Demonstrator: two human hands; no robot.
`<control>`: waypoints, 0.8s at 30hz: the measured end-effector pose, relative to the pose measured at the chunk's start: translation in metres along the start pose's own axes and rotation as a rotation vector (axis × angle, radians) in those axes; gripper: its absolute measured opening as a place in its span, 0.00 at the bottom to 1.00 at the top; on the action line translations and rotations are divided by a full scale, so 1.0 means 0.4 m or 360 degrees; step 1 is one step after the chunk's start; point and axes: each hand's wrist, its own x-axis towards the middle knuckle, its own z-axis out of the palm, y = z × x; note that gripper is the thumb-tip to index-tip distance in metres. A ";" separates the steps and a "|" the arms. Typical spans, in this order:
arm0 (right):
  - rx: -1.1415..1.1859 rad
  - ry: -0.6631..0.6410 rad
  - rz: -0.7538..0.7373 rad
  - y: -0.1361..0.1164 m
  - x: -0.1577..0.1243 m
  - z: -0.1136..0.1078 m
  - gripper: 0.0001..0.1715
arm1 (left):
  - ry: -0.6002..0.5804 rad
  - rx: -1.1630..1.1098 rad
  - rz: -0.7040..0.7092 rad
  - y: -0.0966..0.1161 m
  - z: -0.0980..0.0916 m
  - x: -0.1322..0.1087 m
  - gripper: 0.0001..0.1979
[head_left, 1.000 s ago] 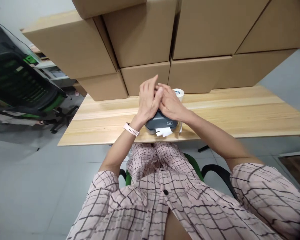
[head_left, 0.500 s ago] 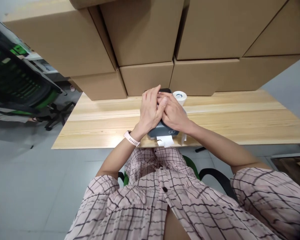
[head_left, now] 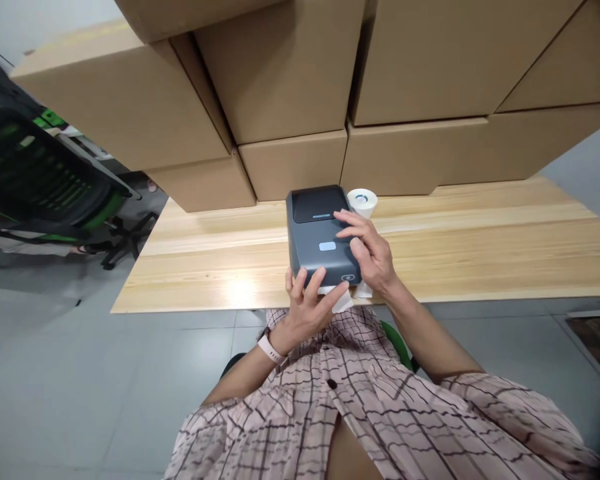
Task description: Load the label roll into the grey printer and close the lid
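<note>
A dark grey label printer (head_left: 310, 250) sits on the wooden table near its front edge, lid down, with a light blue button on top. White label paper (head_left: 343, 302) sticks out of its front. My left hand (head_left: 309, 303) is at the front of the printer, fingers spread, fingertips on its front edge and near the paper. On the right side of the printer lies my right hand (head_left: 373, 250), fingers stretched over the top and holding nothing. A roll of white labels (head_left: 363, 202) stands behind the right hand, beside the printer. Another white strip hangs below that hand.
Large cardboard boxes (head_left: 290, 163) are stacked along the back of the table (head_left: 480, 253). To the left stands a black and green office chair (head_left: 45, 187), with part of another person near the floor there. A green seat edge shows under me.
Both hands were stacked together on top of the printer. They have come apart: the left moved down to the front edge, the right to the right side, uncovering the lid and button.
</note>
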 end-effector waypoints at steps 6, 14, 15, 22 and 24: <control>-0.0206 -0.0216 -0.0255 -0.007 -0.009 -0.013 0.22 | 0.0125 -0.0193 -0.0069 -0.022 -0.014 0.009 0.11; -0.0590 -0.0530 -0.0181 -0.052 0.028 -0.024 0.14 | 0.0092 -0.0334 -0.0154 -0.007 -0.021 0.002 0.15; -0.0546 -0.0481 -0.0166 -0.050 0.020 -0.023 0.13 | 0.0101 -0.0356 -0.0142 -0.010 -0.024 0.003 0.15; 0.0111 0.0256 0.0359 -0.036 -0.090 -0.018 0.34 | 0.0202 -0.0758 -0.0830 -0.047 -0.045 0.019 0.33; 0.0191 0.0253 0.0433 -0.037 -0.095 -0.021 0.37 | 0.0139 -0.0849 -0.0993 -0.065 -0.043 0.045 0.32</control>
